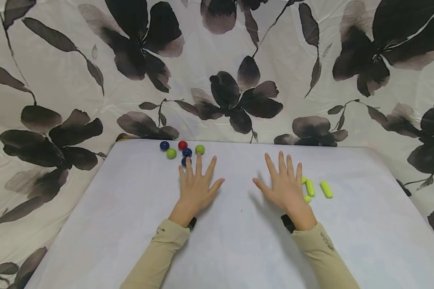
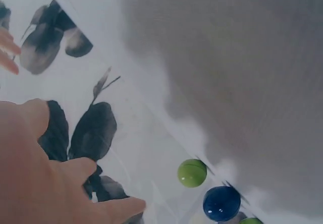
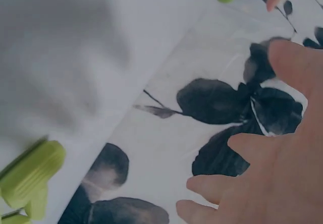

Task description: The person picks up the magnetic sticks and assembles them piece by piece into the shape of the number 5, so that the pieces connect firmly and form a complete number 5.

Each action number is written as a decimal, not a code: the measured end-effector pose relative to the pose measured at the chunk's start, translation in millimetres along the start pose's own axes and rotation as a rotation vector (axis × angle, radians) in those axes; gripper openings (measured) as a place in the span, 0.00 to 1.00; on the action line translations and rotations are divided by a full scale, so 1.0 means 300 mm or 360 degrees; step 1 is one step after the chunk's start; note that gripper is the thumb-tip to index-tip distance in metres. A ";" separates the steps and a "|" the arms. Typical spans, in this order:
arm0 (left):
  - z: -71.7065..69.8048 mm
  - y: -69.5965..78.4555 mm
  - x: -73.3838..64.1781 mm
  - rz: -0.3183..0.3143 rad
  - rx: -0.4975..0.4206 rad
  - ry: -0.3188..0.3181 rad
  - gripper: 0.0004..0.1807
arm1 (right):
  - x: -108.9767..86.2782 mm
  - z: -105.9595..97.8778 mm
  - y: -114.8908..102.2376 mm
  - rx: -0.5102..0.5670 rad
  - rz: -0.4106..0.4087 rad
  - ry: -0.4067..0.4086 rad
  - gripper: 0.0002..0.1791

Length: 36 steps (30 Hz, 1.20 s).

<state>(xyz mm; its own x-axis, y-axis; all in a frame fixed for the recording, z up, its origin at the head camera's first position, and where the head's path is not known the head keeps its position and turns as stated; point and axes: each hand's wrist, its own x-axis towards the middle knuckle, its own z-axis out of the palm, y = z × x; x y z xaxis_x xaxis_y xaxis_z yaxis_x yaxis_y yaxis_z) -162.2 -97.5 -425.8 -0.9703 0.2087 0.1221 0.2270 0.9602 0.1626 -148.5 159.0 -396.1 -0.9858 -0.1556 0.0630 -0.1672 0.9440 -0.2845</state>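
A: What does the head view show of the hands?
B: Both are spread wide, backs up, over the white tabletop [image 1: 235, 257]. The left hand [image 1: 195, 192] points its fanned fingers toward the far edge; the right hand [image 1: 285, 190] does the same, well apart from it.
A: What lies near the left one?
B: A loose cluster close to the far edge: three blue balls [image 1: 164, 146], two green balls [image 1: 171, 153] and a red ball [image 1: 182, 145]. Its fingertips overlap the nearest blue one and reach up to a green one; I cannot tell whether they touch.
A: And near the right?
B: Yellow-green sticks [image 1: 326, 189], on its outer side. Two lie in plain sight, and two more show partly behind the hand. Beige sleeves [image 1: 159, 253] cover the forearms, and a floral cloth [image 1: 275, 76] hangs beyond the tabletop.
A: The left wrist view?
B: The left hand fills the lower left corner, fingers apart. A green ball and a blue one sit toward the bottom, with another green one cut by the lower edge. Fingers of the right hand show at the left edge.
A: And the right wrist view?
B: The right hand spreads wide at the right side. The sticks lie at lower left, apart from its fingers. A green ball shows at the top, near a finger of the left hand.
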 end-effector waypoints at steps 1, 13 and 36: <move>-0.001 -0.002 0.003 0.0007 -0.0024 0.0008 0.40 | 0.004 -0.006 -0.001 0.0017 -0.0008 0.0021 0.47; -0.032 -0.077 0.061 -0.0114 -0.0660 0.0394 0.30 | 0.055 -0.100 0.013 0.0411 -0.0011 0.0338 0.40; 0.027 -0.272 0.147 -0.0635 -0.1473 0.0321 0.24 | 0.054 -0.160 0.289 0.0748 -0.0076 0.0568 0.17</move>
<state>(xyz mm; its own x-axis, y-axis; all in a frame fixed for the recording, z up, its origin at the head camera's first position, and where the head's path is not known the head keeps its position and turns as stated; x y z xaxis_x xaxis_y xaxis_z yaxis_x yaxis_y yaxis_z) -224.2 -165.2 -441.5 -0.9765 -0.2115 0.0420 -0.0509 0.4155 0.9081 -178.3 252.4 -373.8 -0.9245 -0.0105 0.3811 -0.2805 0.6956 -0.6614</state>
